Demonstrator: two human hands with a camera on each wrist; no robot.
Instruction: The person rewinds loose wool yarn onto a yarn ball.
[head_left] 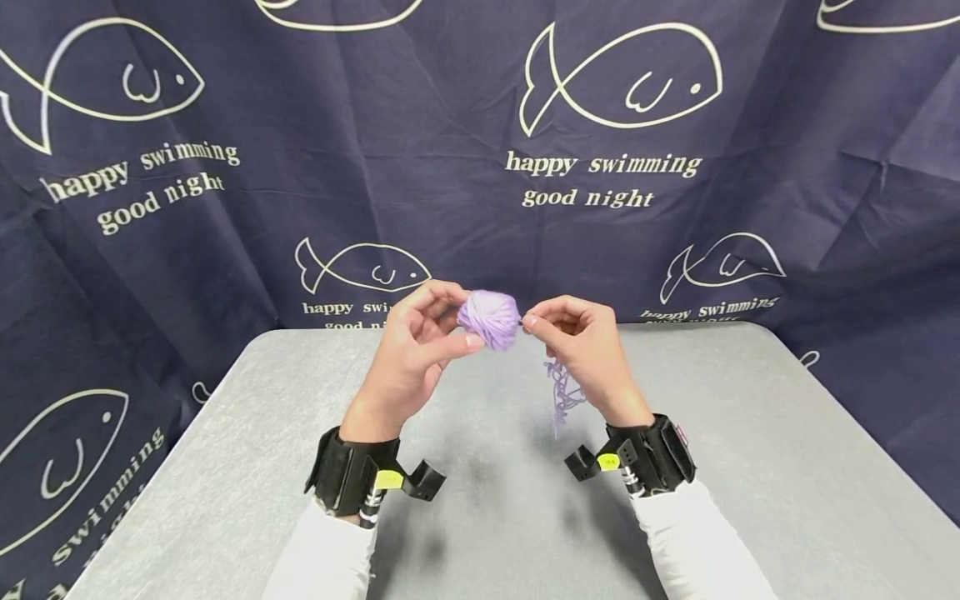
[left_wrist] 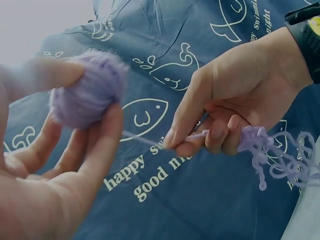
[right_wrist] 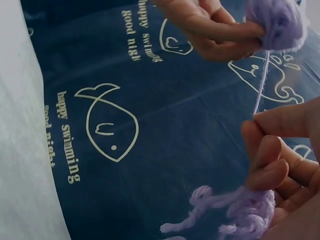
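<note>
Cupping the yarn ball (head_left: 490,317), left hand (head_left: 411,354) faces right hand (head_left: 588,350) pinching its strand (left_wrist: 150,140).

Pale lilac yarn ball (head_left: 490,317), lighter strands streaked across its top, deeper violet at the edges. The loose strand (head_left: 561,395) hanging below is the same lilac, kinked and curly. Behind it all, a navy cloth (head_left: 750,208) printed with cream outline fish and cream lettering reading "happy swimming good night", the pattern repeating across the whole backdrop; in the wrist views it reads more blue than navy. The table (head_left: 750,467) is a flat light grey, faintly speckled. White sleeves (head_left: 697,542) on both arms. Black wrist straps (head_left: 652,454), each with a small yellow tag, and a dash of pink at the edge of the right one.
</note>
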